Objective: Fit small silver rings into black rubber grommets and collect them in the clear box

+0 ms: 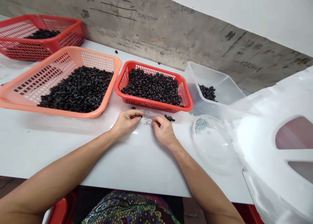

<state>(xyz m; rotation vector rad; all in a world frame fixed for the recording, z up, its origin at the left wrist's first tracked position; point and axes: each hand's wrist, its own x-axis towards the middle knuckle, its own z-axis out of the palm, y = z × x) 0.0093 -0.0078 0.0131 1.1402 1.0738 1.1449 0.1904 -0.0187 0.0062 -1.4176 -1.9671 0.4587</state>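
Note:
My left hand is pinched on a small black part between thumb and fingertips. Close by on the right, my right hand has its thumb and forefinger pressed together; whatever may be between them is too small to make out. Tiny clear or silvery pieces lie scattered on the white table between both hands. Just beyond the right hand is a little cluster of black parts. A single black ring rests past the left hand, near the red basket.
A red basket of black rings stands ahead, an orange basket of black parts to its left. Farther left is another red basket. On the right are a clear bin, a round dish and a white plastic sheet.

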